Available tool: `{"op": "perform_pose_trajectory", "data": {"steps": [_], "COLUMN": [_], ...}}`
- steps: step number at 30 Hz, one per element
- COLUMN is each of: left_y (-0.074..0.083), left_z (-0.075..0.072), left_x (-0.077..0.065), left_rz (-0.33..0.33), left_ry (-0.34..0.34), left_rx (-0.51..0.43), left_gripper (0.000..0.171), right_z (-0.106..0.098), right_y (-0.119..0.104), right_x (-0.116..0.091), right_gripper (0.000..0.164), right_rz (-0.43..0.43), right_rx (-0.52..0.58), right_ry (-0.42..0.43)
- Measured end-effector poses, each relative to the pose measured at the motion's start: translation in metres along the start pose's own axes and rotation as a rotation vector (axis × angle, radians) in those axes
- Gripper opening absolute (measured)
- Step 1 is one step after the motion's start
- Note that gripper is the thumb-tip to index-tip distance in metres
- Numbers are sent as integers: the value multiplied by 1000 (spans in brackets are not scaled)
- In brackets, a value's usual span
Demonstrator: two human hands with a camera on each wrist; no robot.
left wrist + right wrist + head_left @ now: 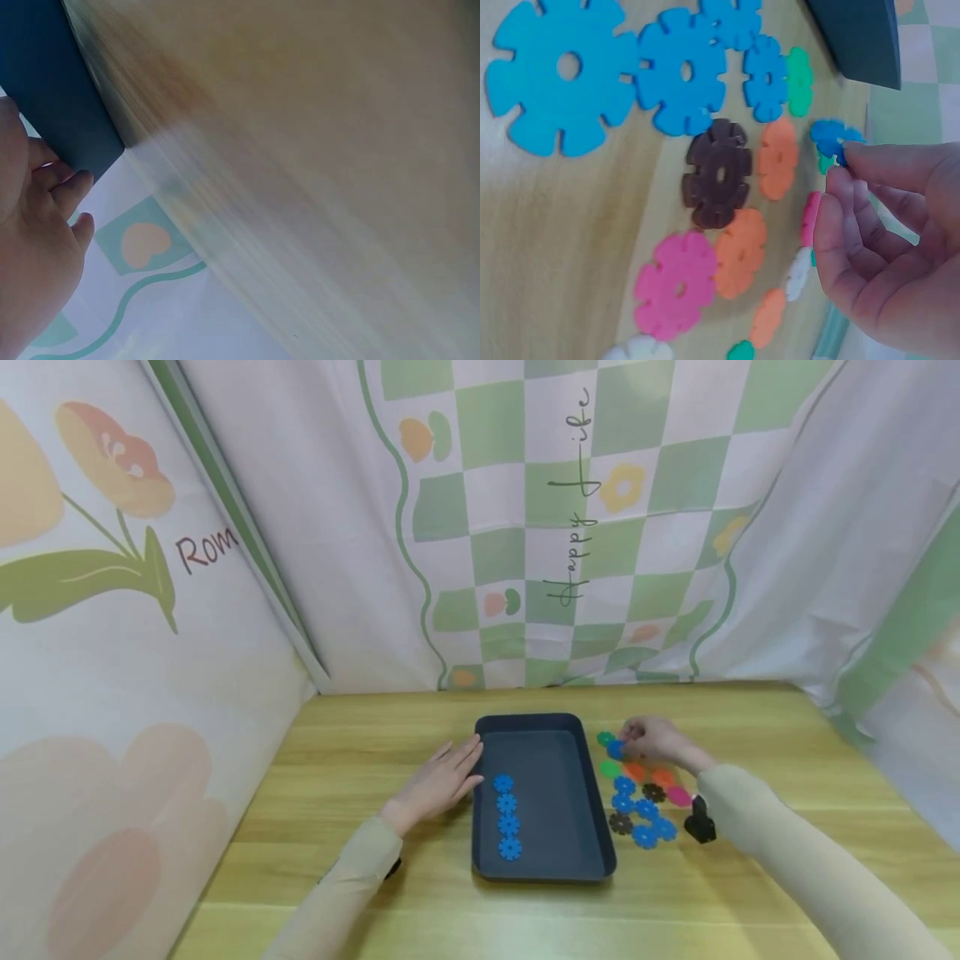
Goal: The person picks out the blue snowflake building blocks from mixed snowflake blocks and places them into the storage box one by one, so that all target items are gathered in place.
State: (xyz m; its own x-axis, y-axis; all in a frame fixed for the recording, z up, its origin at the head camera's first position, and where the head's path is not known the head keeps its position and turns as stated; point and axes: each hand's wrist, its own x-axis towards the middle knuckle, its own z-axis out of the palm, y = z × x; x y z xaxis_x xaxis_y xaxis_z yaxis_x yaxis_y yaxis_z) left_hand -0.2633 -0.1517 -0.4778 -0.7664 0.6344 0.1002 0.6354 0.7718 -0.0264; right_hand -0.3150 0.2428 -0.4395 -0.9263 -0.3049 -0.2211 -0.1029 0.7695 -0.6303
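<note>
My right hand is at the far end of the loose pieces, right of the tray. Between thumb and fingertips it pinches a blue notched flower disc, raised over the others. My left hand rests against the left wall of the dark tray, fingers extended along its rim. In the left wrist view, the fingers touch the tray's outer side. Inside the tray, several blue flower discs stand in a line near the left wall.
Right of the tray lie more discs, including a brown disc, a pink disc, an orange disc and a green disc. A patterned curtain hangs behind the wooden table.
</note>
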Motion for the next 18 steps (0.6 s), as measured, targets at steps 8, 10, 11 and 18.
{"op": "perform_pose_trajectory", "data": {"steps": [8, 10, 11, 18], "left_y": [-1, -2, -2, -2], "left_z": [2, 3, 4, 4], "left_x": [-1, -1, -1, 0], "left_rz": [10, 11, 11, 4], "left_ry": [18, 20, 20, 4], "left_rx": [-13, -9, -7, -11], "left_gripper": [59, 59, 59, 59], "right_z": [-10, -12, -12, -9], "right_y": [-21, -28, -32, -59], "right_x": [-3, -2, -2, 4], "right_gripper": [21, 22, 23, 27], "right_rz": [-69, -82, -87, -103], "right_rx": [2, -7, -7, -20], "right_ry": [51, 58, 58, 56]}}
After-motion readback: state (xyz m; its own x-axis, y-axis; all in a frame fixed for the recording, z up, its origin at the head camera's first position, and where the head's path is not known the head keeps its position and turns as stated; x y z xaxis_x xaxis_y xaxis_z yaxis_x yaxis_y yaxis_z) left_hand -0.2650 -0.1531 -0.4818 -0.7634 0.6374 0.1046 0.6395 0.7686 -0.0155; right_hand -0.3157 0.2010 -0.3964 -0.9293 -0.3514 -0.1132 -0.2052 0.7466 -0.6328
